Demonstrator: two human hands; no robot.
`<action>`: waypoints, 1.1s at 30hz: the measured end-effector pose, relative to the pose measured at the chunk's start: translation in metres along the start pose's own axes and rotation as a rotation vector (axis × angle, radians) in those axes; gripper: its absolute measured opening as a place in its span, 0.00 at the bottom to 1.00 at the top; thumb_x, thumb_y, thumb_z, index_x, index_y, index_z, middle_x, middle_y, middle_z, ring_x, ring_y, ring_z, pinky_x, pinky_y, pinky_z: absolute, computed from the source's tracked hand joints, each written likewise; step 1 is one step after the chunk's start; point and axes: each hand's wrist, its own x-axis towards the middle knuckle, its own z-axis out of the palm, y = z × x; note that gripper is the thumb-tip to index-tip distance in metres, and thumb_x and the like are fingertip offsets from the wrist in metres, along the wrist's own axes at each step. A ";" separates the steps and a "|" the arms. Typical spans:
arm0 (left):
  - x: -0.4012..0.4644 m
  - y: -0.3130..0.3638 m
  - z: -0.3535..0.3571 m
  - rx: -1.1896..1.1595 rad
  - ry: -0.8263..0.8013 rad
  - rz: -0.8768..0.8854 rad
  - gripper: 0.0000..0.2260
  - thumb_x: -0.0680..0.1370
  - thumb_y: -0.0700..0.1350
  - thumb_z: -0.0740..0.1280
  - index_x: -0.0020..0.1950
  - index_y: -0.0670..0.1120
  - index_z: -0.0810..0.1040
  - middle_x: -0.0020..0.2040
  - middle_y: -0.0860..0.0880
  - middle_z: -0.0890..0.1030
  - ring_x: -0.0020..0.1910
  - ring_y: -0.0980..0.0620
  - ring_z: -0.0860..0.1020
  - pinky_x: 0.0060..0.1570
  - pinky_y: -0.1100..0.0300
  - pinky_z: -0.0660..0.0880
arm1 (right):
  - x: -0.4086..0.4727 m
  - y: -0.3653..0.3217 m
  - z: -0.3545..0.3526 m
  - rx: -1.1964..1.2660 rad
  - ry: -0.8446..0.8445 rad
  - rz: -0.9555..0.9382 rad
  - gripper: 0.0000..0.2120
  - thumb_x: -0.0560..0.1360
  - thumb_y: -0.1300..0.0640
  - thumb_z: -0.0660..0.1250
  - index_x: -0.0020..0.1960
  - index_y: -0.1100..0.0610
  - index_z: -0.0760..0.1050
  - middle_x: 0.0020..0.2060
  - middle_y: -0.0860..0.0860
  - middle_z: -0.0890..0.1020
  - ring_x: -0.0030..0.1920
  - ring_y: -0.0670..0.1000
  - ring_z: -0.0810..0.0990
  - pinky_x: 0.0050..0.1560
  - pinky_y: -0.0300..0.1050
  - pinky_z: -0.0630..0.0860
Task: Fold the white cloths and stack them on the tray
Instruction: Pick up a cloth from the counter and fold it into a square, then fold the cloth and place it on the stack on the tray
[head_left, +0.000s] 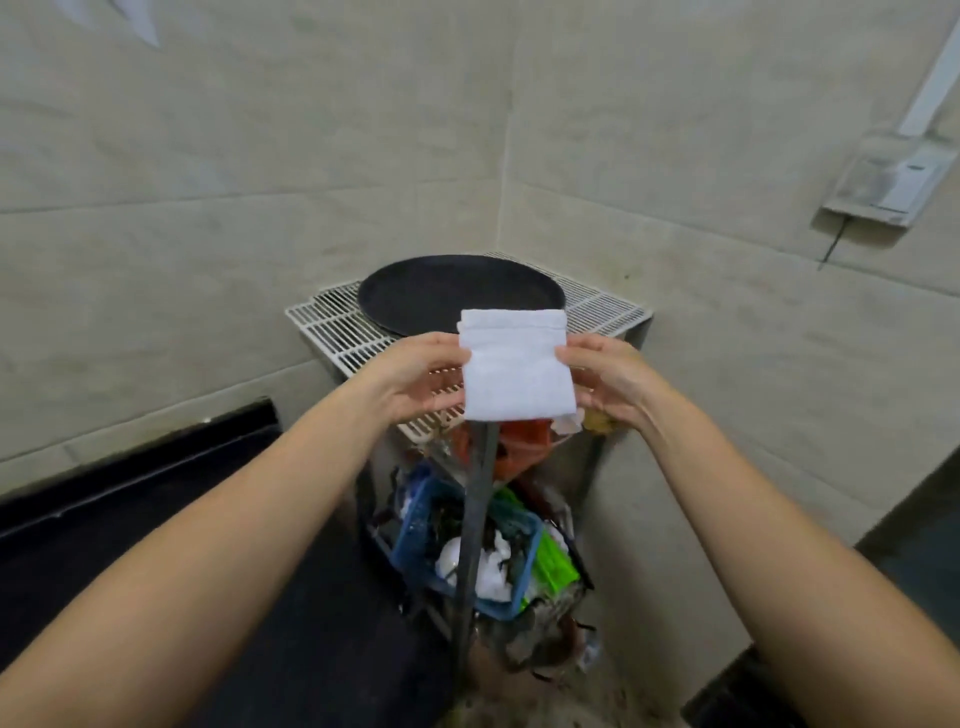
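Currently, one folded white cloth (516, 366) is held in the air between both hands, in front of and slightly above the near edge of the tray (415, 296). The cloth forms a compact rectangle with a doubled layer visible along its top edge; a loose corner hangs at its lower right.

The left hand (415, 376) pinches the cloth's left edge: the thumb lies on the front face and the fingers curl behind it. The right hand (605, 382) grips the right edge in the same manner, thumb forward, fingers wrapped behind the fabric. Both forearms extend from the lower corners of the view.

The tray is round, dark and shallow. It rests on a white wire rack (337, 327) that forms the top of a corner stand. No cloth lies on the visible part of the tray.

Below the rack, a blue basket (410, 540) holds mixed items, including white crumpled material and a green object (556, 564). A dark pole (475, 519) runs vertically in front of the basket.

Beige tiled walls (208, 156) meet in the corner behind the stand. A small wall-mounted box (883, 182) sits at the upper right. A black surface (130, 493) lies at the lower left.
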 end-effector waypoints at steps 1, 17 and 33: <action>0.014 0.007 -0.001 -0.012 0.028 0.016 0.08 0.76 0.34 0.64 0.45 0.46 0.76 0.44 0.49 0.80 0.41 0.54 0.78 0.38 0.58 0.78 | 0.019 -0.008 0.000 -0.032 -0.017 -0.011 0.05 0.76 0.65 0.66 0.47 0.56 0.77 0.45 0.52 0.80 0.42 0.49 0.79 0.28 0.37 0.78; 0.243 0.043 -0.018 0.229 0.635 0.087 0.09 0.73 0.30 0.64 0.48 0.43 0.75 0.47 0.42 0.79 0.43 0.46 0.79 0.39 0.56 0.78 | 0.331 -0.040 0.012 -0.567 -0.316 -0.027 0.04 0.75 0.63 0.66 0.43 0.55 0.77 0.47 0.54 0.81 0.50 0.52 0.79 0.44 0.46 0.78; 0.243 0.032 -0.025 0.964 0.836 0.024 0.26 0.76 0.45 0.66 0.72 0.46 0.62 0.60 0.43 0.76 0.57 0.44 0.76 0.56 0.54 0.73 | 0.340 -0.044 0.021 -1.196 -0.378 -0.333 0.13 0.74 0.61 0.63 0.53 0.68 0.78 0.53 0.63 0.81 0.52 0.63 0.80 0.53 0.56 0.78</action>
